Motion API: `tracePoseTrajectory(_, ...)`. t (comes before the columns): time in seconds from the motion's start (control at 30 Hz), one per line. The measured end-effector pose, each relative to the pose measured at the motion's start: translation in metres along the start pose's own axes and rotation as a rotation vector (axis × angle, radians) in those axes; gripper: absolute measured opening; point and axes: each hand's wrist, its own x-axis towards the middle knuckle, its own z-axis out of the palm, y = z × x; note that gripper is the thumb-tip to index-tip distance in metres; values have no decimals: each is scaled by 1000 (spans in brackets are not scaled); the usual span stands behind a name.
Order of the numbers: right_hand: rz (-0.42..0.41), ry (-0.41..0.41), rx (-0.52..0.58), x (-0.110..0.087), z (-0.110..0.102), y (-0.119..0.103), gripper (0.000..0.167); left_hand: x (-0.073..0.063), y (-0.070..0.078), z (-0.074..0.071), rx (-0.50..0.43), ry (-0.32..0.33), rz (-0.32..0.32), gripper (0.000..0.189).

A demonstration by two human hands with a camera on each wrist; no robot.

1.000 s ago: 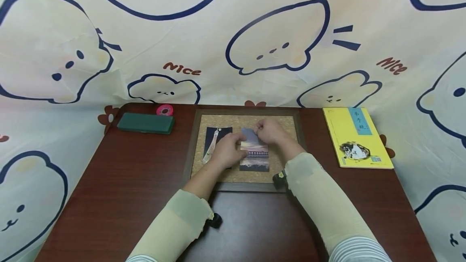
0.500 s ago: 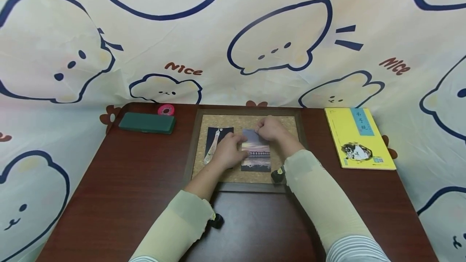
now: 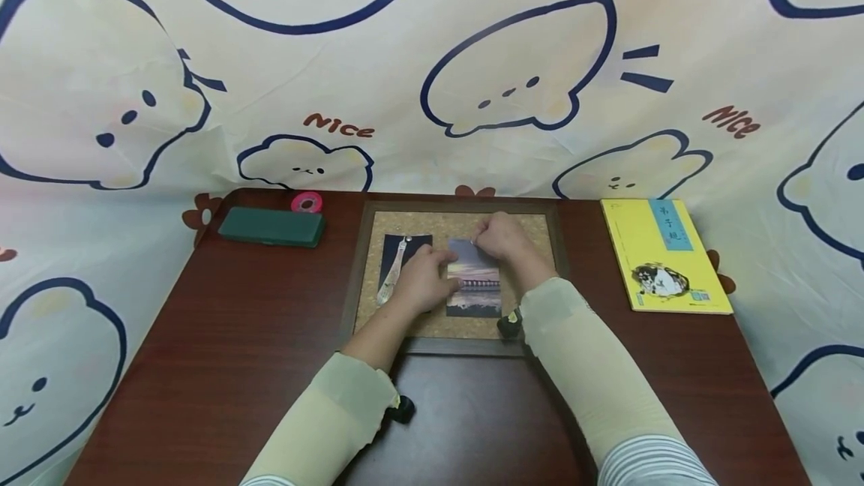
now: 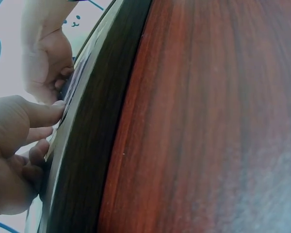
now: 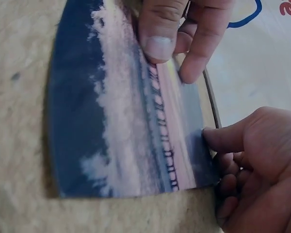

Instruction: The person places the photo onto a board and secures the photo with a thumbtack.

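Observation:
A photo card point(image 3: 475, 292) with a purple sunset sky lies upright on a cork board point(image 3: 405, 326) in a brown frame. My left hand point(image 3: 425, 280) rests at its left edge, thumb and forefinger apart; in the right wrist view the left thumb point(image 5: 159, 47) presses on the picture. My right hand point(image 3: 502, 236) is at the card's top edge with its fingers curled, and pinches there; whether a small pin is between the fingertips is hidden. Left of the card is a dark card point(image 3: 391, 252) with a pale bookmark-like strip point(image 3: 393, 276) over it, partly behind my left hand.
A green case point(image 3: 271, 226) and a pink tape roll point(image 3: 307, 202) lie at the back left of the brown table point(image 3: 223, 366). At the right is a yellow book point(image 3: 661, 261). A printed cloth point(image 3: 398, 81) hangs behind the table.
The right forearm and wrist have shifted slightly left, while the right fingers stay at the card's top. My left hand and the card hold their places on the board.

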Motion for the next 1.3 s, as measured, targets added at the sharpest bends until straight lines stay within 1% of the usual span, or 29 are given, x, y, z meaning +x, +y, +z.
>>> tracePoseTrajectory(0.1,-34,22,25,-2,2,6,9,0,0,1,1,2,-3,50)
tracePoseTrajectory(0.17,-88,35,26,-5,1,11,9,0,0,2,-3,1,-6,50)
tracePoseTrajectory(0.23,-174,36,-12,-10,-1,16,12,1,0,3,-1,2,-6,50)
tracePoseTrajectory(0.3,-243,36,-71,-14,-1,20,17,1,1,2,-1,1,-9,50)
tracePoseTrajectory(0.37,-290,30,-137,-18,-1,21,23,0,1,3,2,2,-14,50)
tracePoseTrajectory(0.5,-278,7,-205,-21,0,21,27,0,1,4,-2,1,-15,49)
tracePoseTrajectory(0.63,-270,-13,-230,-22,-1,17,29,1,1,6,9,8,-10,49)
tracePoseTrajectory(0.77,-262,-25,-219,-23,-2,17,31,2,0,6,16,10,-11,50)
tracePoseTrajectory(0.87,-268,-11,-198,-25,0,22,34,2,-2,4,1,4,2,51)
tracePoseTrajectory(1.0,-301,34,-122,-28,3,33,40,2,-6,-1,-53,5,26,52)
tracePoseTrajectory(1.1,-316,59,-34,-33,2,40,43,2,-11,-4,-118,3,38,51)
tracePoseTrajectory(1.2,-330,75,19,-41,-1,46,43,0,-14,-8,-223,-4,48,48)
tracePoseTrajectory(1.3,-334,96,23,-49,-6,50,43,-3,-16,-13,-332,-4,65,47)
